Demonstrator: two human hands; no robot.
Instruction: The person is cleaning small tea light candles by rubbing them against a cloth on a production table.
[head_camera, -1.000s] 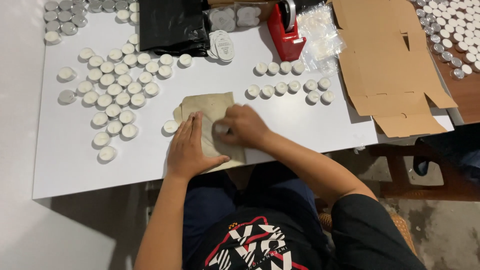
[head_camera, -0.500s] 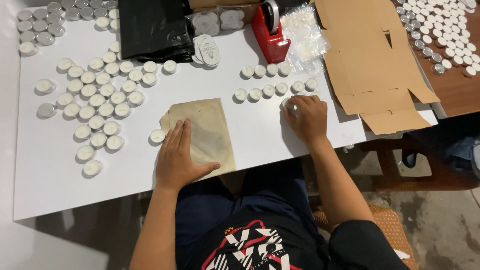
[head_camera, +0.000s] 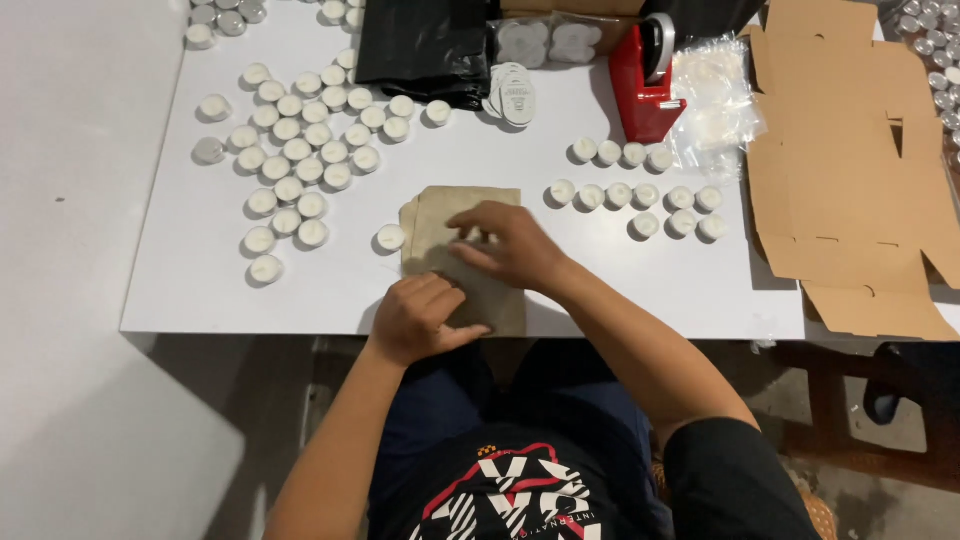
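Grip-wise, the left hand (head_camera: 425, 318) is curling its fingers down on the near end of a brown paper bag (head_camera: 465, 255), pinning it flat rather than pinching it, and the right hand (head_camera: 505, 245) is lying across the middle of the bag with fingers spread loose, pressing, not closed around anything I can make out.

Only the head view to go on: the bag is lying flat on the white surface (head_camera: 620, 275), close to the near edge, right in front of the person. One tealight candle (head_camera: 391, 237) is sitting just beside its left edge. A big cluster of tealights (head_camera: 300, 150) is spreading out to the left, and a smaller group of tealights (head_camera: 640, 190) is sitting to the right. Further back there's a red tape dispenser (head_camera: 643, 85), a black plastic bag (head_camera: 425, 45) and flattened cardboard (head_camera: 850, 170) off to the right.

The bag looks thin, light and floppy to me, so it'll probably crease or slide easily; taking it by the open mouth edge seems the best bet.
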